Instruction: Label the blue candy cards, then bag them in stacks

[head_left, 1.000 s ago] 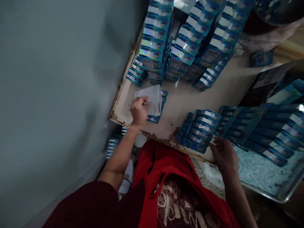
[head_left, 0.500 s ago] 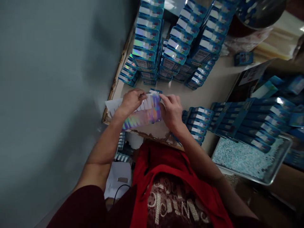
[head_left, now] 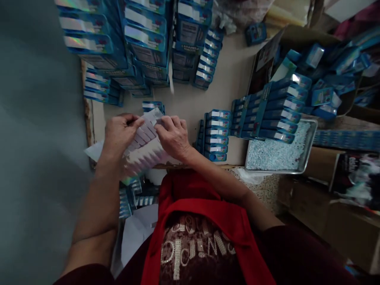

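Both my hands hold a shiny holographic sticker sheet (head_left: pixel 145 148) over the near edge of the pale table (head_left: pixel 228 87). My left hand (head_left: pixel 118 132) pinches its upper left part with fingers closed. My right hand (head_left: pixel 172 136) lies on its right side, fingers curled and pinching near the top edge. A white paper (head_left: pixel 93 150) sticks out under the sheet at the left. A small blue box (head_left: pixel 152 106) sits just beyond my hands.
Tall stacks of blue boxes (head_left: pixel 133 43) line the far left of the table. Rows of blue boxes (head_left: pixel 215 134) stand right of my hands, more on a metal tray (head_left: pixel 279 156) of pale granules. Loose boxes (head_left: pixel 326 71) fill the far right. A grey wall (head_left: pixel 35 158) runs along the left.
My right hand came from the boxes at the right over to the sheet. The white sheet was lifted and turned, showing its shiny side; both hands now hold it nearer to me.
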A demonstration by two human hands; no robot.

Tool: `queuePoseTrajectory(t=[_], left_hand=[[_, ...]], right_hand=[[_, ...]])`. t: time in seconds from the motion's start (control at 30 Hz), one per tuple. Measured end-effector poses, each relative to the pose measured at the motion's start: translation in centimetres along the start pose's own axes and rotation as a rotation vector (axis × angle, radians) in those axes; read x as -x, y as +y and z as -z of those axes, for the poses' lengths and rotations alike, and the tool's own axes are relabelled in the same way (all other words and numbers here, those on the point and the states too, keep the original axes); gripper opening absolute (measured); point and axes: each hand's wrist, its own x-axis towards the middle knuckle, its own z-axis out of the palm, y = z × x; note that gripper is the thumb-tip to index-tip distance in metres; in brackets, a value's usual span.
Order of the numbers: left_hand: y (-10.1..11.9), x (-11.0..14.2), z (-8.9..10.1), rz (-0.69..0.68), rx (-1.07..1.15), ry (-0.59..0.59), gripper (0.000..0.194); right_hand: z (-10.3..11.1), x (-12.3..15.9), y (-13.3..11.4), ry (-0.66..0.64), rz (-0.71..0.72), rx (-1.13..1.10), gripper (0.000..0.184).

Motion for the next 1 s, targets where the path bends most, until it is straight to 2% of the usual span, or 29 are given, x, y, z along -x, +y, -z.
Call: queuePoseTrajectory(t=[0.1,0.17,0.23,0.3,0.33,0.43,0.5,0.53,0.6,0.67,0.77,0.87,1.0], left_hand=[[-0.2,-2.4,-1.7,-0.112,-0.096,0.112,0.053],[0.2,-3.0,-2.9,-0.162,-0.137,0.18,0.057],[1.1,-1.2,-4.1,-0.217,-0.113,0.255,0.067],[2.6,2.8,-5.4,-0.222,0.056,0.225,0.064],[3.3,5.3,-6.1,-0.176,0.204,0.138,0.06],[5.5,12.3,-9.1,0.072,0.774,-0.322,0.073],[6.3,15.4,-11.5,0.216,1.032,-0.572,0.086],[6.5,16.3,-12.5,0.276,1.08,-0.627,0.085],[6.7,17.4,-14.2,0.365,1.041,-0.595,0.062],[6.8,17.9,-15.0,0.391,0.93,-0.488,0.042],[7.2,18.4,-15.0,0.367,0.816,-0.424,0.036],[8.1,19.0,-14.9,0.382,0.814,-0.396,0.036],[9.1,19.1,-16.0,0.382,0.84,-0.29,0.033]], right_hand=[[2.3,3.2,-0.2,-0.041,-0.075,-0.069,0.023],[3.9,6.2,0.3,-0.046,-0.144,-0.179,0.016],[5.2,9.4,1.4,-0.015,-0.249,-0.388,0.012],[6.2,12.6,2.8,0.043,-0.387,-0.649,0.012],[6.7,14.0,3.5,0.066,-0.457,-0.765,0.013],[7.6,17.1,5.5,0.063,-0.641,-0.974,0.018],[7.7,18.3,6.5,0.02,-0.713,-1.046,0.023],[7.6,18.8,6.9,0.002,-0.739,-1.079,0.026],[7.3,19.5,7.5,-0.015,-0.776,-1.124,0.03],[6.8,20.2,7.8,-0.014,-0.8,-1.14,0.032],[6.2,21.1,8.0,0.02,-0.859,-1.116,0.032],[5.5,21.6,8.1,0.106,-0.915,-1.056,0.034],[4.4,21.3,8.8,0.249,-0.892,-0.889,0.031]])
